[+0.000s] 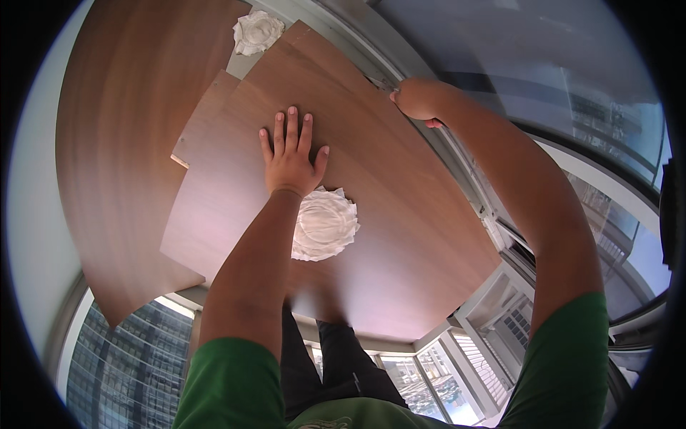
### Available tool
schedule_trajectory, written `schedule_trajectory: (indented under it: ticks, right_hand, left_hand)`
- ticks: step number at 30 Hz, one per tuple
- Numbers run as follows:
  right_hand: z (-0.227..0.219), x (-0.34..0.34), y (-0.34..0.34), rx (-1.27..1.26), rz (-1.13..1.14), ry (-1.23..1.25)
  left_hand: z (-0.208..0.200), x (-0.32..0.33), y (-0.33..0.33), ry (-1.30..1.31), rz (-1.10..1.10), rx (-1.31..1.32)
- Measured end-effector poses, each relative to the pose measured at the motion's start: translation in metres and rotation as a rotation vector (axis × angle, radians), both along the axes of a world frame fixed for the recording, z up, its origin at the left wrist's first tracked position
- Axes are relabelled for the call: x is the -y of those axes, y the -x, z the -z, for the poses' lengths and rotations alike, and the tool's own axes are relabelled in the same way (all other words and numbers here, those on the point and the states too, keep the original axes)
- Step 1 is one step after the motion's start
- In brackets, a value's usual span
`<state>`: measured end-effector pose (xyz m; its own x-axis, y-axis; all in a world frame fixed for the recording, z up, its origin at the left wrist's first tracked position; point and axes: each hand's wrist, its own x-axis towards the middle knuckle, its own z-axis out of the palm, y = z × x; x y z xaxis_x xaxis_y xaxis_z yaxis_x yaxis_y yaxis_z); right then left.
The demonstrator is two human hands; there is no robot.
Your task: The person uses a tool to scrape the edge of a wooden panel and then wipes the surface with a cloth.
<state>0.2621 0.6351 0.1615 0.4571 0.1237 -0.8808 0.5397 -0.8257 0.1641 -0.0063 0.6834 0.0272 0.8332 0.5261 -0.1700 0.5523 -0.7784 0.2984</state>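
My left hand [291,157] lies flat on a brown wood-grain board [400,236], palm down with the fingers spread. Just below its wrist, a round white piece with a ruffled edge [327,223] rests on the board, partly covered by my forearm. At the board's far right edge, my right hand [420,99] is closed beside the pale window frame [457,161]. Its fingers curl under, and whatever is between them is hidden.
Another brown board [136,143] stands at the left by a white wall [36,179]. A second ruffled white piece [257,32] sits at the top. Large window glass [514,50] runs along the right. My dark-trousered legs [343,365] are below the board's near edge.
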Motion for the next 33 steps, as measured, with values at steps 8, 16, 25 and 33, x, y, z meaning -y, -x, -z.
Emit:
schedule_trajectory:
  ticks: [8,16,25,33]
  right_hand:
    - [-0.058,0.050,0.004,-0.077,-0.101,0.013]
    - [0.005,0.050,0.001,-0.084,-0.087,0.045]
    - [-0.026,0.078,0.007,-0.111,-0.041,-0.008]
    - [-0.017,0.097,-0.004,-0.108,0.035,0.018]
  left_hand:
    - [0.000,-0.004,0.004,0.011,-0.001,0.024]
    - [-0.001,0.000,-0.001,-0.013,0.010,0.025]
    - [-0.002,0.000,-0.001,-0.044,0.010,0.003]
    - [0.002,0.001,0.001,-0.074,0.003,-0.020]
